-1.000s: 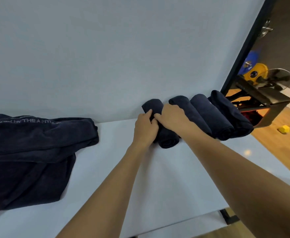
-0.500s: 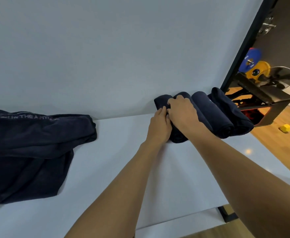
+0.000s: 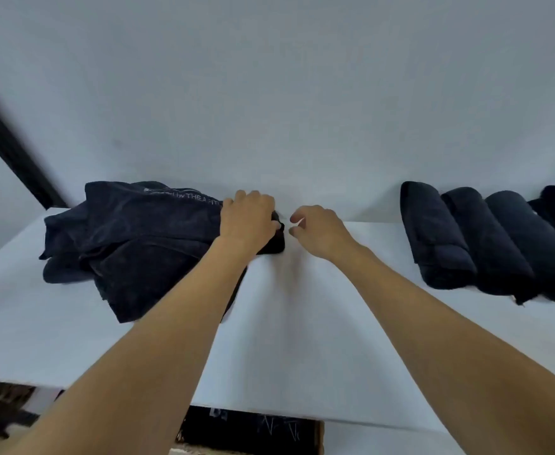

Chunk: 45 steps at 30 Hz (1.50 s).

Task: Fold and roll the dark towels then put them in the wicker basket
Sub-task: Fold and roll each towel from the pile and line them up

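Observation:
A heap of unfolded dark towels (image 3: 131, 244) lies on the white table (image 3: 302, 339) at the back left, against the wall. My left hand (image 3: 248, 216) rests on the heap's right edge, with the fingers curled over the cloth. My right hand (image 3: 319, 229) hovers just right of the heap, fingers bent and apart, holding nothing. Several rolled dark towels (image 3: 486, 241) lie side by side at the back right. No wicker basket is in view.
A white wall (image 3: 269, 93) rises right behind the table. A dark frame bar (image 3: 10, 149) slants at the far left. Below the table's front edge a dark box (image 3: 253, 431) shows.
Both hands have left the rolled towels and moved left to the heap. The view has swung left, so the rolls now sit at the right.

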Each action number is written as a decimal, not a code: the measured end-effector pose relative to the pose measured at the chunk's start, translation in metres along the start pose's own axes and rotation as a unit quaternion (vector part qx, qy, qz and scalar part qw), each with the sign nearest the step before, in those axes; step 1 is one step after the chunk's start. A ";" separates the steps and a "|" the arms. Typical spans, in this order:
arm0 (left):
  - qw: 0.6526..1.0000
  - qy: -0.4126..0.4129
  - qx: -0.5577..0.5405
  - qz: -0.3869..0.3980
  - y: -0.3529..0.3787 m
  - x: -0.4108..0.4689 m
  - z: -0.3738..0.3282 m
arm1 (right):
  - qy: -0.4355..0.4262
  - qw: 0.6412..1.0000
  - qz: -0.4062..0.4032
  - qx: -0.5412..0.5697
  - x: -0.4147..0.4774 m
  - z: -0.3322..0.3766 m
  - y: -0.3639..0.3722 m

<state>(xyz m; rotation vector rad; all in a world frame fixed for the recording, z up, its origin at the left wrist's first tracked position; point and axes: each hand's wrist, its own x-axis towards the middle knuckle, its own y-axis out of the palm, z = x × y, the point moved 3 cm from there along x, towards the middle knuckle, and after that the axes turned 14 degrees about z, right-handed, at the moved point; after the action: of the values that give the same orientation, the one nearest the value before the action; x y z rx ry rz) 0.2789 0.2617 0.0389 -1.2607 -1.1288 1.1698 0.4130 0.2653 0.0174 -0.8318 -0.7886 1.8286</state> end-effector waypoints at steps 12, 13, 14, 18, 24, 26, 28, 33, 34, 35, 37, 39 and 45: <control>0.998 0.032 -0.061 0.004 -0.014 -0.019 0.056 | -0.037 0.979 -0.035 0.196 0.020 0.050 0.007; 0.993 0.046 -0.102 0.025 -0.018 -0.020 0.055 | -0.039 0.981 -0.032 0.188 0.020 0.055 0.000; 0.990 0.055 -0.121 0.037 -0.020 -0.024 0.052 | -0.039 0.983 -0.025 0.180 0.018 0.059 -0.006; 0.994 0.038 -0.097 -0.037 -0.031 -0.034 0.042 | -0.064 0.982 -0.013 0.177 0.006 0.078 -0.028; 0.960 0.057 -0.192 -0.193 -0.117 -0.046 0.037 | -0.151 0.952 -0.071 0.255 -0.030 0.125 -0.103; 0.940 0.078 -0.234 -0.237 -0.155 -0.049 0.032 | -0.180 0.932 -0.115 0.292 -0.048 0.140 -0.135; 0.929 0.100 -0.250 -0.253 -0.188 -0.051 0.026 | -0.199 0.911 -0.153 0.327 -0.065 0.151 -0.166; 0.932 0.124 -0.243 -0.241 -0.233 -0.058 0.019 | -0.217 0.845 -0.231 0.430 -0.106 0.151 -0.231; 0.929 0.128 -0.255 -0.235 -0.237 -0.059 0.017 | -0.220 0.836 -0.247 0.438 -0.113 0.149 -0.241; 0.926 0.133 -0.269 -0.227 -0.239 -0.061 0.014 | -0.222 0.829 -0.260 0.442 -0.120 0.146 -0.248; 0.922 0.145 -0.295 -0.204 -0.240 -0.062 0.005 | -0.224 0.828 -0.280 0.431 -0.131 0.141 -0.258; 0.921 0.156 -0.313 -0.174 -0.238 -0.062 -0.006 | -0.222 0.836 -0.296 0.404 -0.139 0.137 -0.264; 0.903 0.159 -0.370 -0.146 -0.235 -0.059 -0.028 | -0.203 0.860 -0.345 0.316 -0.152 0.120 -0.272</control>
<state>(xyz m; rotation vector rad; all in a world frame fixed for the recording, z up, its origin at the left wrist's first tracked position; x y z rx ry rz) 0.3038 0.2069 0.2748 -1.6916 -1.5043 0.2681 0.4967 0.2000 0.3344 0.2662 -0.5636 1.4459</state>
